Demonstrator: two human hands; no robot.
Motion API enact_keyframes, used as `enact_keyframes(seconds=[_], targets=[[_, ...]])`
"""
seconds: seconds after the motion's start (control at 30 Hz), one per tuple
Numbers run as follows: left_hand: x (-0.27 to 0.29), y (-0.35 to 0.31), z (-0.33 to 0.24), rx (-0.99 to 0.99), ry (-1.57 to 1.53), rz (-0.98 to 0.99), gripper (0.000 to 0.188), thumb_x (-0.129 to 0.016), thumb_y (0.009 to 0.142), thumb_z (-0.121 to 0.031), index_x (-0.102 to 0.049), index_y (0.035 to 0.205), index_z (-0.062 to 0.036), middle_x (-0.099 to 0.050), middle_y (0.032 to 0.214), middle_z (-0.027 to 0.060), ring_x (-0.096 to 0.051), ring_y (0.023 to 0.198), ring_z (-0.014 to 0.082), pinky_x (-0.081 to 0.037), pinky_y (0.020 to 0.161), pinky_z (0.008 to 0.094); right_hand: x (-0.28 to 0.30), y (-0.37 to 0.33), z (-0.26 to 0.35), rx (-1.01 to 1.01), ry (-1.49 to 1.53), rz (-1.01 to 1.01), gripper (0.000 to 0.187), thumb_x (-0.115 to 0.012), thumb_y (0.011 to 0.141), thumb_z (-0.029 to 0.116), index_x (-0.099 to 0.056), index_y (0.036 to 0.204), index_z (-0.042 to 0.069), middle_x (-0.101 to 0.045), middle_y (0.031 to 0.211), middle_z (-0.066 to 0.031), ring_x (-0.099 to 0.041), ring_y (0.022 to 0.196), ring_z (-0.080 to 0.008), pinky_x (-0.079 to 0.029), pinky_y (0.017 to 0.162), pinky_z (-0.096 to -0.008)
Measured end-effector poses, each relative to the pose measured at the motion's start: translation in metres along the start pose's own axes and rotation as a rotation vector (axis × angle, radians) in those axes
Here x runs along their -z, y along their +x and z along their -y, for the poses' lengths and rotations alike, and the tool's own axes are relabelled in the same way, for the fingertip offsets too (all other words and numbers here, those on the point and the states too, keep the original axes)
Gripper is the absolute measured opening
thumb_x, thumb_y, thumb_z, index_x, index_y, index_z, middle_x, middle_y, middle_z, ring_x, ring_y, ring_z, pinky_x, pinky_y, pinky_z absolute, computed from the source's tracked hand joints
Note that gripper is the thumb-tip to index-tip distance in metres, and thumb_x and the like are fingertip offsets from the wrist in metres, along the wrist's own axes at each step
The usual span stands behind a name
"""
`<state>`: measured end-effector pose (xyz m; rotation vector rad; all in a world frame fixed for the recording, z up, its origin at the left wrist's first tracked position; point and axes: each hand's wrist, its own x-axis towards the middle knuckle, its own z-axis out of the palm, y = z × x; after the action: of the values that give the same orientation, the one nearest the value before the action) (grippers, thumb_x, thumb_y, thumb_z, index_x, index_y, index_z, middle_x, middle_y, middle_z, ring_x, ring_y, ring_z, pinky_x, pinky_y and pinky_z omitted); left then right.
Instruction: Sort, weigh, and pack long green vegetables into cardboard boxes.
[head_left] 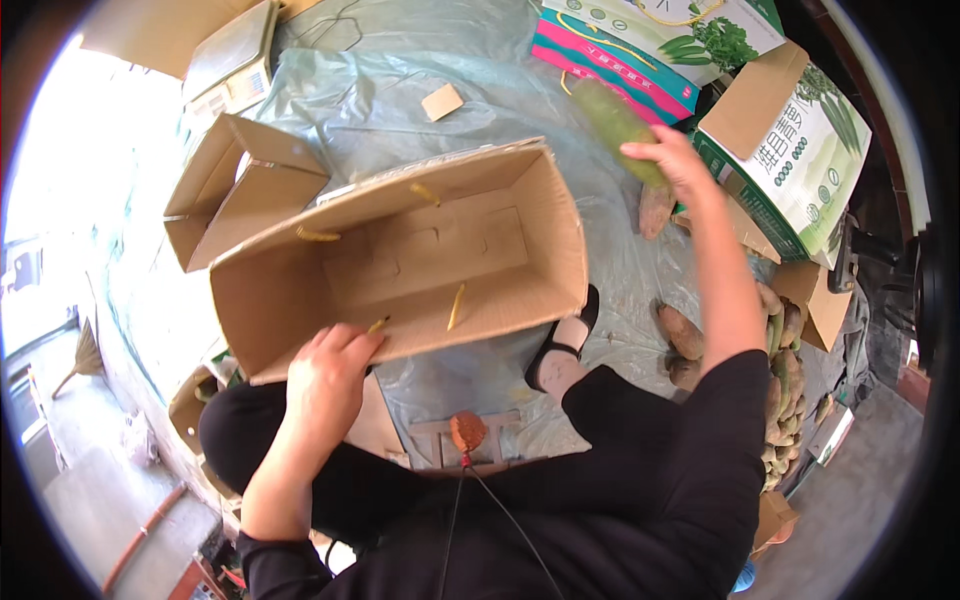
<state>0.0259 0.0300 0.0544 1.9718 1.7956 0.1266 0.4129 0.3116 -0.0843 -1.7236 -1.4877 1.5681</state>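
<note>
An open cardboard box (425, 265) is in front of me, its bare bottom flaps and yellow cord ends showing inside. My left hand (328, 372) is closed over its near wall, fingers bent over the rim beside a cord end. Out to the far right, my right hand (672, 163) grips a long green radish (612, 118) near its lower end, thumb laid along it. The radish is slightly blurred and angles away from me. Just below that hand lies a pinkish-brown root (655, 210) on the plastic sheet.
Clear plastic sheeting (400, 75) covers the floor. More radishes (788, 400) are piled at right, near a green-white printed carton (800, 160). A smaller open box (245, 190) and a scale (232, 55) stand at left. A cardboard piece (441, 102) lies beyond the box.
</note>
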Motion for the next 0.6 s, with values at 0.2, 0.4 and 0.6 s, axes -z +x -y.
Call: enact_keyframes(seconds=[0.2, 0.4, 0.6], targets=[[-0.008, -0.017, 0.011, 0.004, 0.041, -0.024, 0.018, -0.058, 0.079, -0.002, -0.065, 0.096, -0.0048, -0.061, 0.088, 0.0132, -0.06, 0.087, 0.0338, -0.05, 0.075, 0.0421, -0.028, -0.134, 0.147, 0.312, -0.143, 0.188, 0.063, -0.077, 0.07, 0.022, -0.055, 0.124, -0.001, -0.061, 0.112, -0.0057, -0.056, 0.103, -0.0154, -0.043, 0.092, -0.0284], [-0.011, -0.014, 0.01, -0.067, 0.101, -0.06, 0.016, -0.059, 0.081, -0.005, -0.064, 0.096, -0.0059, -0.061, 0.088, 0.0126, -0.061, 0.088, 0.0336, -0.05, 0.074, 0.0428, -0.12, -0.171, 0.19, 0.535, -0.587, 0.499, 0.068, -0.078, 0.067, 0.031, -0.056, 0.123, -0.001, -0.061, 0.116, -0.013, -0.058, 0.106, -0.0237, -0.045, 0.092, -0.0333], [-0.019, -0.015, 0.006, -0.079, 0.16, -0.05, 0.018, -0.055, 0.081, -0.004, -0.063, 0.096, -0.0088, -0.061, 0.085, 0.0112, -0.062, 0.088, 0.0302, -0.049, 0.074, 0.0414, -0.261, -0.132, 0.171, 0.312, -1.126, 0.577, 0.053, -0.082, 0.061, 0.039, -0.072, 0.103, 0.009, -0.07, 0.102, -0.0112, -0.066, 0.097, -0.0269, -0.053, 0.081, -0.039]])
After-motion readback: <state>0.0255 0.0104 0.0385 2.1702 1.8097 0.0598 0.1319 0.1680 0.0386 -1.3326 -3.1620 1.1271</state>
